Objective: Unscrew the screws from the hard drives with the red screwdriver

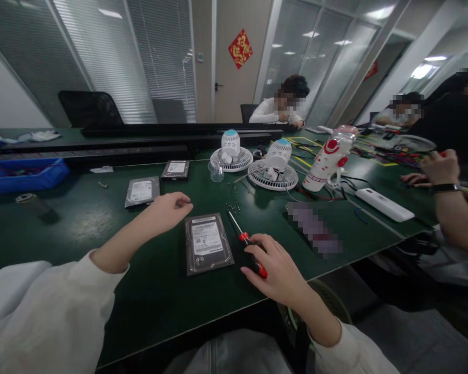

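A hard drive (207,242) lies flat on the dark green table (101,223), label up, between my hands. My right hand (275,267) rests just right of it with its fingers closed round the red-and-black handle of a screwdriver (246,243), whose shaft points away from me. My left hand (167,208) hovers left of the drive, palm down, fingers loosely curled, holding nothing. Several small screws (234,206) lie beyond the screwdriver tip.
Two more hard drives (142,190) (176,169) lie farther back. Two small white fans (273,169) (231,152), a white-and-red toy robot (329,158) and a white bar (384,204) stand to the right. A blue bin (23,174) sits far left. A co-worker's hand (440,166) is at the right edge.
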{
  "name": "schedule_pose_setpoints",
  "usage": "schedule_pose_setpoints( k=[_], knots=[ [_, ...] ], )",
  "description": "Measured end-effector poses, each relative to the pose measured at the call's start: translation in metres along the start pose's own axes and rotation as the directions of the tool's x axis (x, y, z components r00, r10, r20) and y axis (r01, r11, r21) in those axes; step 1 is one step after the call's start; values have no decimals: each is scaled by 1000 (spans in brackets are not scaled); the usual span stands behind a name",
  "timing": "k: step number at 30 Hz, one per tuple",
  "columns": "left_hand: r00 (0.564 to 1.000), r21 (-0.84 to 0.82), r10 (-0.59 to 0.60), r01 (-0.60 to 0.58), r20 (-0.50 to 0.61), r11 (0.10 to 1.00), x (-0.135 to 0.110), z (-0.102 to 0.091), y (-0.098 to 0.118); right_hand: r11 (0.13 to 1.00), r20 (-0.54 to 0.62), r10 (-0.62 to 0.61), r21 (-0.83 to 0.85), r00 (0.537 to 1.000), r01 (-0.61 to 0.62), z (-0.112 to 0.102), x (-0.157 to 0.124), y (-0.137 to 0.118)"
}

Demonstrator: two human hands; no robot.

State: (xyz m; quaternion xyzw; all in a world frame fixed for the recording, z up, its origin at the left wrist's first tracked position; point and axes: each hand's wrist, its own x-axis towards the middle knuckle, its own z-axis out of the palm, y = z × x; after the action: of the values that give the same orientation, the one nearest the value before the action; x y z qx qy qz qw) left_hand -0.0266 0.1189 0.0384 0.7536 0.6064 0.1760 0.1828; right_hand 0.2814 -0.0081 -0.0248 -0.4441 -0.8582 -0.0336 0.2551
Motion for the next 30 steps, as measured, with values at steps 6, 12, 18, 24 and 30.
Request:
schedule_pose_setpoints(
  k=[6,12,18,24,30],
  knots=[
    [961,-325,-227,269,160,907,-70,14,-15,974,-221,89,224,971,-38,-10,6,-20],
    [938,-753,-306,320,165,575,-122,53,7,612,131,372,710,919,-349,7,6,-41],
    [892,-895,-432,295,131,336,-122,72,35,555,322,420,648,848,-521,44,17,-48],
    [882,-991,-457,130,114,5,-121,78,59,588,388,459,541,799,-601,36,29,-67],
    [925,-994,-370,58,88,-89,-132,80,76,444,142,533,792,834,-419,38,27,-83]
  ],
)
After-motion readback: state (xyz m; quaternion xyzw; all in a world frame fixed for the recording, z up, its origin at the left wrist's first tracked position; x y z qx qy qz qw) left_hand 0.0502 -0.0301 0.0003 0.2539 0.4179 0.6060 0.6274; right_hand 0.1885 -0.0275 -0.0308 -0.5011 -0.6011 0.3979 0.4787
